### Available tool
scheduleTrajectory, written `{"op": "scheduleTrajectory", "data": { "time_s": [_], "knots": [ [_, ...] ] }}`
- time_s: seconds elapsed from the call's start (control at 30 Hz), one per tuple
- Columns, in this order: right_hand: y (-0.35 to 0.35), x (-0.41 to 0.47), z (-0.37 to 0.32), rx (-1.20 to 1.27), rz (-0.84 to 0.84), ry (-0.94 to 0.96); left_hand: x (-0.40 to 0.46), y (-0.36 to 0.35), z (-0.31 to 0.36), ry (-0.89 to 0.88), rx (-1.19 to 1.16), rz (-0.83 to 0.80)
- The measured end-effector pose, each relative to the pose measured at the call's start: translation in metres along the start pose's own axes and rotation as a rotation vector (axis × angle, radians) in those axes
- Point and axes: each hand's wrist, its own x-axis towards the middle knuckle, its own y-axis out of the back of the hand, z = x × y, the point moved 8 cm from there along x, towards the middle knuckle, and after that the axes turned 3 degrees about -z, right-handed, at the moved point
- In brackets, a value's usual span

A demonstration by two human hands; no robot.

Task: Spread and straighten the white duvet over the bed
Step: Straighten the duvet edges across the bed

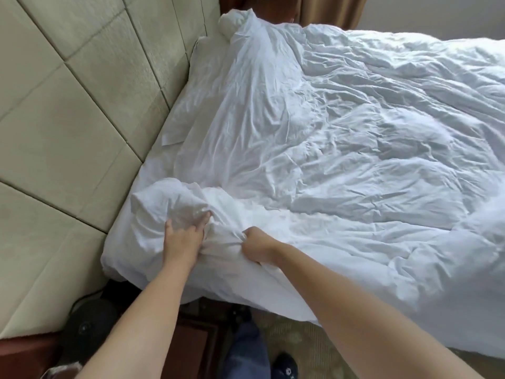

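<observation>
Here both hands [218, 239] bunch the duvet [341, 138]

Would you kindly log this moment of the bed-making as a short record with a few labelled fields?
setting: bed against a padded headboard
duvet: white duvet covers most of the bed, heavily wrinkled, bunched at the near corner
left hand: left hand lies on the bunched corner, fingers extended
right hand: right hand grips a fold of the duvet in a fist
pillow: pillow partly uncovered at the far end by the headboard
status: not yet straightened
</observation>
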Motion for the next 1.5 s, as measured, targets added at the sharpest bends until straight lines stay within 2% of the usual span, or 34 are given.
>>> {"op": "scheduleTrajectory", "data": {
  "time_s": [0.13,0.23,0.3,0.37,0.47,0.53,0.63,0.7,0.83,0.9,0.93,1.03,1.17,1.33,1.43,1.5],
  "knots": [
    [-0.002,-0.052,-0.005,-0.100,-0.009,0.001,-0.046,0.038,0.017,-0.110,0.159,0.069],
    [0.009,-0.089,-0.030,-0.228,0.006,0.032,-0.071,0.052,0.003,-0.093,0.257,-0.026],
    [0.018,-0.111,-0.051,-0.287,0.036,0.070,-0.083,0.073,-0.014,-0.011,0.174,-0.105],
    [0.029,-0.128,-0.064,-0.267,0.100,0.135,-0.098,0.099,-0.023,0.048,0.099,-0.185],
    [0.049,-0.137,-0.060,-0.142,0.269,0.248,-0.113,0.132,-0.019,0.059,0.249,-0.200],
    [0.060,-0.134,-0.042,-0.215,0.407,0.261,-0.105,0.132,-0.022,0.083,0.268,-0.225],
    [0.062,-0.127,-0.005,-0.345,0.534,0.194,-0.084,0.129,-0.013,0.038,0.251,-0.185],
    [0.058,-0.121,0.013,-0.348,0.531,0.151,-0.074,0.132,-0.002,0.035,0.272,-0.144],
    [0.033,-0.091,0.030,-0.292,0.183,0.043,-0.049,0.137,0.008,0.006,0.267,-0.096],
    [0.026,-0.074,0.034,-0.231,0.101,-0.025,-0.028,0.145,0.007,-0.001,0.250,-0.049],
    [0.027,-0.065,0.037,-0.264,0.117,-0.065,-0.018,0.151,0.006,-0.015,0.246,-0.029],
    [0.037,-0.041,0.042,-0.574,0.266,-0.203,0.018,0.162,0.000,-0.036,0.296,-0.020],
    [0.066,-0.012,0.014,-0.716,0.459,-0.191,0.074,0.166,0.001,-0.091,0.387,0.004],
    [0.156,0.030,-0.040,-0.638,0.708,-0.181,0.149,0.186,-0.011,-0.133,0.396,0.199],
    [0.211,0.057,-0.067,-0.574,0.822,-0.207,0.184,0.208,-0.011,-0.219,0.262,0.469],
    [0.228,0.079,-0.067,-0.454,0.843,-0.229,0.195,0.213,0.004,-0.360,0.208,0.641]
  ]
}}
